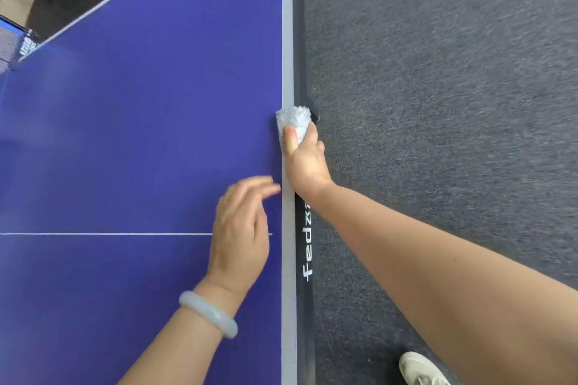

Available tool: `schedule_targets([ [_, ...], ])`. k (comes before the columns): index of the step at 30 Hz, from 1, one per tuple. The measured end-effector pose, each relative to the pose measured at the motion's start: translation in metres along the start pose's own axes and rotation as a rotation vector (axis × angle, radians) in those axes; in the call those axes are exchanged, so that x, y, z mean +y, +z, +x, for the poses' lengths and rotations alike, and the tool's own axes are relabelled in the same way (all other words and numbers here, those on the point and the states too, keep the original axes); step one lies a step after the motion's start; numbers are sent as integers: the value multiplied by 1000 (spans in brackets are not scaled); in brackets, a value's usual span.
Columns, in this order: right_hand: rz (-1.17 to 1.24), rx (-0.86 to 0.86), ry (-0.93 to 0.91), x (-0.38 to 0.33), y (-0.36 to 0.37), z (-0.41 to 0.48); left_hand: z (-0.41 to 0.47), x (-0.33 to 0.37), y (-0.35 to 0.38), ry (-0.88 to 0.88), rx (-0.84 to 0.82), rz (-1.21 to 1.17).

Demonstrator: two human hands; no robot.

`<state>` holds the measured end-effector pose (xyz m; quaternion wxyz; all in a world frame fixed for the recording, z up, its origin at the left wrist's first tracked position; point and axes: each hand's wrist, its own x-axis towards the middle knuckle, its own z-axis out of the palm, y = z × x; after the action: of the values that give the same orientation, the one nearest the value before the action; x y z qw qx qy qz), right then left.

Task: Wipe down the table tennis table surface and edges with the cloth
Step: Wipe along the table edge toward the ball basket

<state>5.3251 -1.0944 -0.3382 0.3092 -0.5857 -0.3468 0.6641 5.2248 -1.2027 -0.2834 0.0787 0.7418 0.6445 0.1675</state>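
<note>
Just right of the frame's centre, the right grip [305,162] was curled round the cloth [294,120], thumb on top, holding it against the pale edge band [287,40] of the blue bench [140,119]. The left grip [240,237], fingers loose and holding nothing, lay just left of that band, over the white line [106,233], a bangle [208,314] on its wrist. Grey carpet [438,103] filled the right side

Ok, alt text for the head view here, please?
The right hand grips a grey cloth wrapped over the table's grey edge. The left hand is open above the blue top near the edge, a pale bangle on its wrist.
</note>
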Motion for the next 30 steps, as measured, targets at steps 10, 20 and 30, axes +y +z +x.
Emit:
schedule_targets([
  [10, 59, -34, -100, 5, -6, -3, 131, -24, 43, -353, -39, 150],
  [20, -83, 116, -36, -83, -8, 96, 133, -22, 42, -366, -13, 146],
  [30, 12, 39, -140, 1, 2, -19, 135, -21, 40, -401, -36, 137],
])
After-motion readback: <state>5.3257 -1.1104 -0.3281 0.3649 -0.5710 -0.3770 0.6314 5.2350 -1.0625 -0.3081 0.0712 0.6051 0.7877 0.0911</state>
